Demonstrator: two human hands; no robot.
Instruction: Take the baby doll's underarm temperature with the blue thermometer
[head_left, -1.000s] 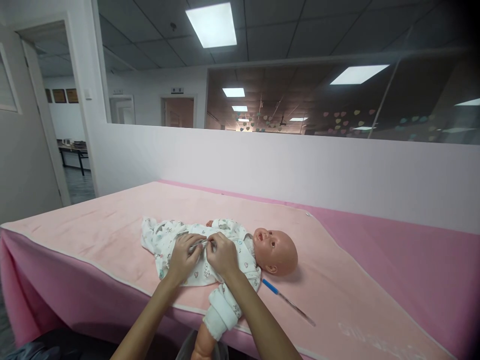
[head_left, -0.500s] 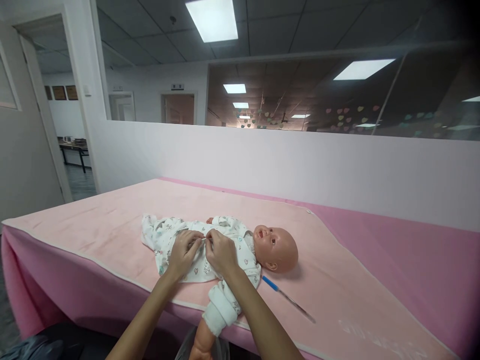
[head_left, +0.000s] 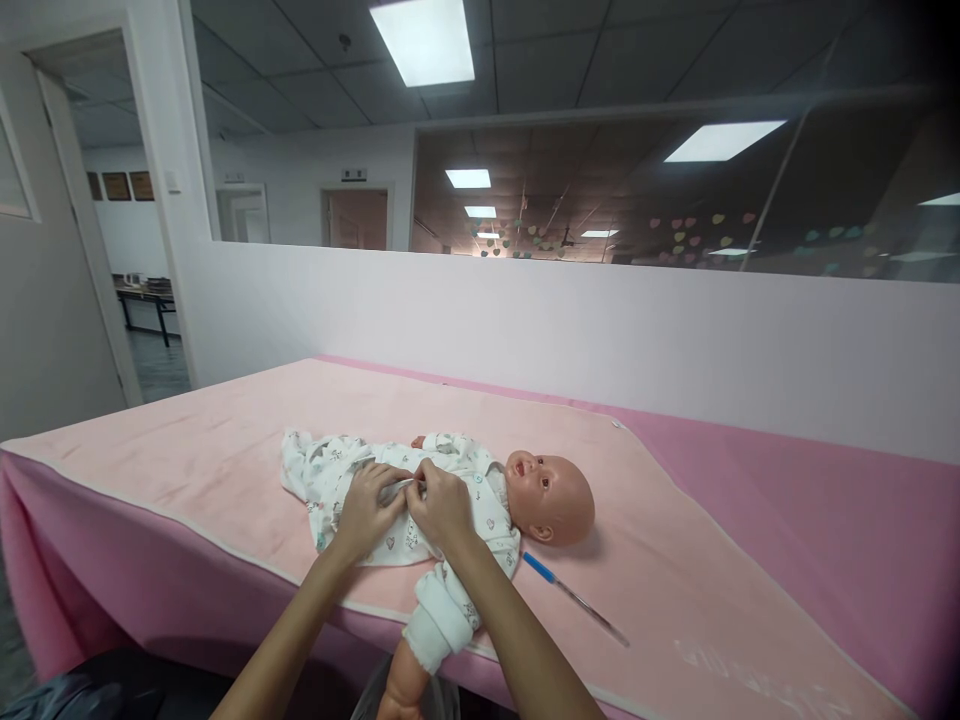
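Note:
A baby doll (head_left: 551, 500) lies on its back, head to the right, in a white printed romper (head_left: 405, 545). Over its belly, my left hand (head_left: 371, 510) is closed, thumb and fingertips meeting at the front of the romper. My right hand (head_left: 441, 505) pinches the cloth right beside it, fingertips almost touching the left ones. The exact bit of cloth between the fingers is largely hidden. Below my right forearm, the doll's near arm (head_left: 405, 680) hangs past the table edge, its white cuff (head_left: 437, 625) folded back.
A thermometer-like rod with a blue handle (head_left: 538, 567) lies near the doll's head. Under everything spreads a pale pink mat (head_left: 225, 420) over a darker pink cloth (head_left: 825, 510). A white wall (head_left: 562, 330) with windows stands behind, and a doorway (head_left: 150, 350) opens at left.
My fingertips have drawn closer together over the doll's belly; the small white bit seen between them before is now hidden. The doll and the rod lie as before.

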